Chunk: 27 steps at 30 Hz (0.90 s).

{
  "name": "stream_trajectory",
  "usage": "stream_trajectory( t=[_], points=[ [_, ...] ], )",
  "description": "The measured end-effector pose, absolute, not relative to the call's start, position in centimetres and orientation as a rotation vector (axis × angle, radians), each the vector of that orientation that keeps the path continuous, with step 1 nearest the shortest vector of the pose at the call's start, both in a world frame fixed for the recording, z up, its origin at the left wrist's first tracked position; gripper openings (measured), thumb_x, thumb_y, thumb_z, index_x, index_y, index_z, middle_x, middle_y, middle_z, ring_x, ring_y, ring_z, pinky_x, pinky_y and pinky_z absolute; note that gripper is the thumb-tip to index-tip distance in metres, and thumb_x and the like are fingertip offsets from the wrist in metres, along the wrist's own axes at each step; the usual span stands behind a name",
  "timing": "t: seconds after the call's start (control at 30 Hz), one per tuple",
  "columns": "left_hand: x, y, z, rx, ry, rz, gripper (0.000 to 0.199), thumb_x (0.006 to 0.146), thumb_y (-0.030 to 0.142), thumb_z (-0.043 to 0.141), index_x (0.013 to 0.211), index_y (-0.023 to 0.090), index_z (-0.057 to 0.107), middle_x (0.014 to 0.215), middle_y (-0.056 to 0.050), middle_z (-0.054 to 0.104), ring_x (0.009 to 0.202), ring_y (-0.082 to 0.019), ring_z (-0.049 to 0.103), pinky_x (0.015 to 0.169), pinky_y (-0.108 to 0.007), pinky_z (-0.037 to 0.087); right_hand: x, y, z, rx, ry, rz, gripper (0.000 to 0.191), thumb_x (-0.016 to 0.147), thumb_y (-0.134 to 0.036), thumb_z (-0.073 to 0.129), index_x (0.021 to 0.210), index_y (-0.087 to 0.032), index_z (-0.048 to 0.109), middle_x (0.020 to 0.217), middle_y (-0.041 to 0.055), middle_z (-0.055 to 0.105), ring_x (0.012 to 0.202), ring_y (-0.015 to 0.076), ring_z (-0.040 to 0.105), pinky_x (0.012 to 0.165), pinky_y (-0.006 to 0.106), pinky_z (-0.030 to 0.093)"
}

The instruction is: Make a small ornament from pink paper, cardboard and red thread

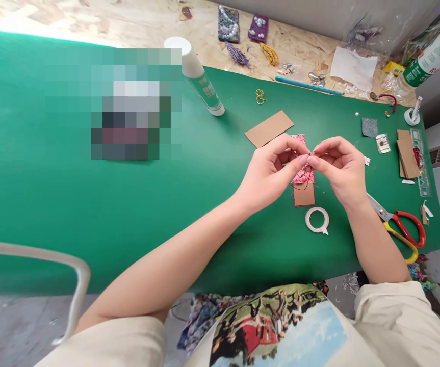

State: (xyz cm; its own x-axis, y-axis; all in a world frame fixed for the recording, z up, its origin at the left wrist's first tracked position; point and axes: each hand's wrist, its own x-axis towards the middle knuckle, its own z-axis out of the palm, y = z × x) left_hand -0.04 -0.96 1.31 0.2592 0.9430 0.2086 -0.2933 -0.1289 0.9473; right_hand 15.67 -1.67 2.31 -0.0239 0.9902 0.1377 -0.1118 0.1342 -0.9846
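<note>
My left hand [269, 171] and my right hand [345, 171] meet fingertip to fingertip above the green mat, both closed in a pinch. Between them they hold a dark thread [302, 189], which hangs down in a thin loop. What else may sit between the fingertips is too small to make out. Directly beneath lies a piece of pink patterned fabric [304, 177], partly hidden by my hands. A small brown card with red edges [304, 195] adjoins it on the near side. Just below that is a roll of white tape [307, 220].
Red-and-yellow scissors [411, 230] lie by my right forearm. Beyond my hands are a cardboard strip [269, 128], yellow cord [260, 97] and a white-capped green bottle [204, 89]. Cardboard pieces [408, 153] and a clear ruler [426, 176] lie at the right edge.
</note>
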Motion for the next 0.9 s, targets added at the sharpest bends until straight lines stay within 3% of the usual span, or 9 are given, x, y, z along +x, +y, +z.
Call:
stream_trajectory(
  t=[0.17, 0.4, 0.67, 0.9],
  points=[
    [-0.1, -0.9, 0.9, 1.264, 0.720, 1.238, 0.037, 0.082, 0.052, 0.079, 0.082, 0.018, 0.063, 0.079, 0.001, 0.061, 0.060, -0.007, 0.054, 0.057, -0.021, 0.048, 15.6, -2.0, 1.8, -1.003, -1.369, 1.029, 0.028, 0.076, -0.043, 0.087, 0.083, -0.022, 0.071, 0.080, -0.0039, 0.071, 0.072, 0.0095, 0.071, 0.068, 0.022, 0.063],
    [-0.4, -1.0, 1.2, 1.409, 0.831, 1.236, 0.027, 0.090, 0.041, 0.073, 0.080, 0.019, 0.060, 0.076, 0.000, 0.059, 0.062, -0.009, 0.053, 0.059, -0.024, 0.046, 15.8, -2.3, 1.3, -0.963, -1.585, 0.814, 0.010, 0.095, -0.032, 0.068, 0.098, -0.023, 0.072, 0.099, 0.0021, 0.071, 0.087, 0.0134, 0.073, 0.078, 0.027, 0.063],
    [-0.5, -1.0, 0.8, 1.567, 0.887, 1.274, 0.019, 0.091, 0.030, 0.069, 0.078, 0.019, 0.061, 0.078, -0.001, 0.061, 0.069, -0.011, 0.055, 0.063, -0.025, 0.045, 15.9, -2.4, 1.7, -0.984, -1.722, 0.614, 0.008, 0.097, -0.021, 0.062, 0.096, -0.022, 0.070, 0.092, 0.0028, 0.072, 0.083, 0.0146, 0.072, 0.073, 0.028, 0.062],
    [-0.3, -1.1, 1.2, 1.444, 0.835, 1.211, 0.027, 0.091, 0.038, 0.072, 0.077, 0.018, 0.061, 0.075, 0.000, 0.061, 0.065, -0.011, 0.055, 0.061, -0.025, 0.046, 16.1, -2.3, 2.0, -1.000, -1.797, 0.562, 0.009, 0.098, -0.020, 0.058, 0.092, -0.021, 0.065, 0.088, 0.0019, 0.069, 0.080, 0.0135, 0.069, 0.071, 0.028, 0.060]
  ],
)
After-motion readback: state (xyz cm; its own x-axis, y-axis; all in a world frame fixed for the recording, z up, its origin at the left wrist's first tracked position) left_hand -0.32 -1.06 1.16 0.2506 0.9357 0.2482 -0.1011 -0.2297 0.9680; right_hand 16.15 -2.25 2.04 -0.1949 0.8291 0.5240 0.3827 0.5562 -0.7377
